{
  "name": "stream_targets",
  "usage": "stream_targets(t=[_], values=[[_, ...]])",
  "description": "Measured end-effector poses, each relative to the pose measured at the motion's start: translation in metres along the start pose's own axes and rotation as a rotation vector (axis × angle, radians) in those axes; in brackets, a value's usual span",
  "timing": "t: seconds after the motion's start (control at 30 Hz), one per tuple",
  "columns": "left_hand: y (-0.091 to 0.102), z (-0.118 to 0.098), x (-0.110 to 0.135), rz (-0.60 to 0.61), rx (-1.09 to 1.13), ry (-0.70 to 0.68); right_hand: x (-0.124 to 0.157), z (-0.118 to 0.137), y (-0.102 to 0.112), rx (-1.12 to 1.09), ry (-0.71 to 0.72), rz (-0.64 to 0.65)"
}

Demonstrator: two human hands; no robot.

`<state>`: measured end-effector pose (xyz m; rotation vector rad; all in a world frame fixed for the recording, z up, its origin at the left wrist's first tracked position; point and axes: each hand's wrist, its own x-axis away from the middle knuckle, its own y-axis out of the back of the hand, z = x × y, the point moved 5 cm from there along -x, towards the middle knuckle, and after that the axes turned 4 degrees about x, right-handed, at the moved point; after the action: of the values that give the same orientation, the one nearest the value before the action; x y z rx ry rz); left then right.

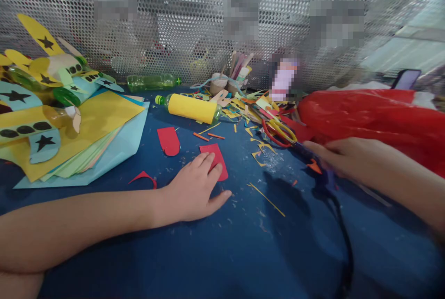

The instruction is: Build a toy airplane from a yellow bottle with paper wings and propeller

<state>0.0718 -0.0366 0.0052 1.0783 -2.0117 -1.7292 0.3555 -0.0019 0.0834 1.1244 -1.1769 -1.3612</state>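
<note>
My left hand (194, 187) lies over a red paper piece (219, 162) with a rounded end, its fingers spread and the fingertips on the paper. Left of it lies a second red piece (169, 141) of like shape. A curved red offcut (148, 177) sits beside my wrist. At the right my right hand (342, 155), a little blurred, grips a dark blue glue gun (304, 153) with an orange trigger. From its handle a black cord (342, 229) runs toward the front edge. Scissors (278, 133) with red and yellow handles lie just beyond the gun.
A yellow-wrapped bottle (191, 108) and a green bottle (149, 82) lie at the back. Paper-and-bottle planes (45, 123) rest on a paper stack (93, 150) at left. Paper scraps (259, 153), cups of sticks (219, 85) and a red plastic bag (375, 109) fill the right rear.
</note>
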Motion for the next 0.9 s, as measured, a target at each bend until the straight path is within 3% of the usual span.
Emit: stream_targets(t=[0.07,0.23,0.4,0.57,0.7,0.9], values=[[0.000,0.000,0.000,-0.004,0.000,0.002,-0.008,0.046,-0.008,0.029,0.204,0.082],[0.001,0.001,0.001,-0.038,-0.008,-0.005,-0.030,0.146,-0.041,-0.147,0.633,0.021],[0.003,0.000,0.001,-0.077,-0.015,-0.031,-0.060,0.196,-0.070,-0.077,0.696,-0.002],[0.003,0.001,0.001,-0.076,0.006,-0.039,-0.066,0.204,-0.063,-0.082,0.683,0.062],[0.002,0.001,0.000,-0.062,0.017,-0.041,-0.062,0.185,-0.053,-0.221,0.694,0.133],[0.003,-0.001,-0.001,-0.069,0.033,-0.044,-0.060,0.161,-0.057,-0.443,0.736,0.207]])
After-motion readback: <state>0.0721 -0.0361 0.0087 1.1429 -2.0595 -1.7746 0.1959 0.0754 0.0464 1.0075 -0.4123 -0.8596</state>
